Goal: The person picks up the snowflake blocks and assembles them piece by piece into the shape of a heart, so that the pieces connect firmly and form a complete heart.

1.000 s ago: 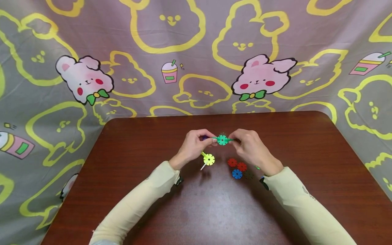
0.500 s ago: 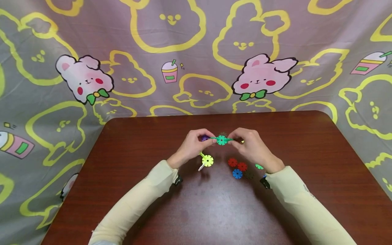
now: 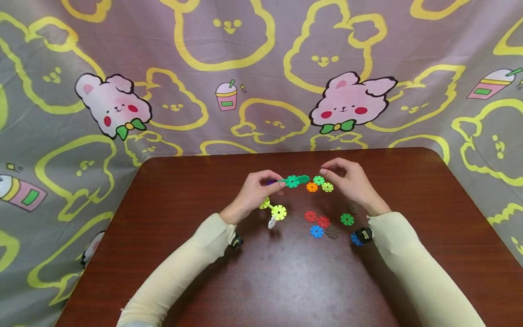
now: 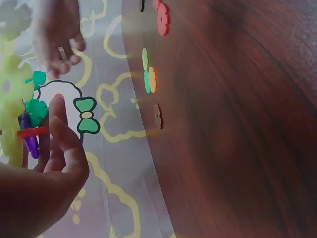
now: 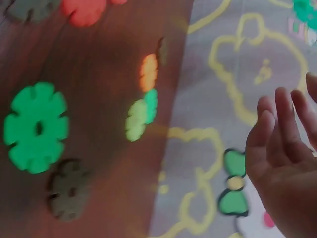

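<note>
My left hand [image 3: 254,191] pinches a chain of notched plastic snowflake discs above the table. Two green discs [image 3: 292,181] stick out to the right of its fingertips. Below the hand hang yellow discs [image 3: 279,212] with a white disc [image 3: 272,222] at the end. In the left wrist view a purple disc [image 4: 28,136] and a red disc [image 4: 32,132], both seen edge-on, sit by the fingers. My right hand [image 3: 352,181] is apart from the chain, to its right, with nothing in it; the right wrist view shows its fingers loosely spread.
Loose discs lie on the brown table [image 3: 261,281]: a light green disc [image 3: 318,180], an orange disc [image 3: 312,187] and a yellow-green disc [image 3: 327,187] behind; red discs [image 3: 310,216], a blue disc [image 3: 316,231] and a green disc [image 3: 347,220] nearer. A patterned curtain [image 3: 261,81] hangs behind.
My right hand has let go of the green end of the chain and moved right and away, uncovering loose discs. My left hand keeps its hold, nearly in place.
</note>
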### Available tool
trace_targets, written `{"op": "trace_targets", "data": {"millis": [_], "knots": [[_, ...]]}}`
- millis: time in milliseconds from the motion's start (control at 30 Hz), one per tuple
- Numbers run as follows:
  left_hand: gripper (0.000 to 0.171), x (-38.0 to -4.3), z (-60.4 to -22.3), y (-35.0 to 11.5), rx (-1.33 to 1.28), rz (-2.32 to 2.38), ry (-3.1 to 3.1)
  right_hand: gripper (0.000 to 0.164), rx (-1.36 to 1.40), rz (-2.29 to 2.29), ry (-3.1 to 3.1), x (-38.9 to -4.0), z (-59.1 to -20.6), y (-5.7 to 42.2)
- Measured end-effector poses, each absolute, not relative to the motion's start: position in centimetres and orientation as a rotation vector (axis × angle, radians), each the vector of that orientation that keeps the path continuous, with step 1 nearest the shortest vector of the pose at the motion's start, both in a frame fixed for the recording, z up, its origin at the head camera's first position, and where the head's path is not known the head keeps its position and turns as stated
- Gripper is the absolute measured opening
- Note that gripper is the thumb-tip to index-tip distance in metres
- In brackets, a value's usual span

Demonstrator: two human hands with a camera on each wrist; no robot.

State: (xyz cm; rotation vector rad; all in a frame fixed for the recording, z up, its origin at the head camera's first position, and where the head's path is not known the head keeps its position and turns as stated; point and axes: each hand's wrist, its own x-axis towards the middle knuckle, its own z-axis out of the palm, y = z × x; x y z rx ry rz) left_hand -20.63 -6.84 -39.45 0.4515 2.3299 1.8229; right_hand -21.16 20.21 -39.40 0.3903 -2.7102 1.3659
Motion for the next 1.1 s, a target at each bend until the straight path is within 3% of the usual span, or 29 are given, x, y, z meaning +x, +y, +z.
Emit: {"op": "trace_targets", "data": {"millis": [267,667,1100], "knots": [[0.017,-20.6,-39.3,-6.9,0.41,1.835,2.27,0.033,0.214,1.319,-2.851,-22.6,-42.0,21.9],[0.017,-20.6,-39.5,-7.0,0.388,1.808,2.26,0.046,0.373,0.981,-3.112,-22.8,-43.7,21.8],[0.018,-20.4,-39.4,-7.0,0.411,1.813,2.232,0.035,0.436,0.822,-3.133,-22.8,-44.3,21.4]]}}
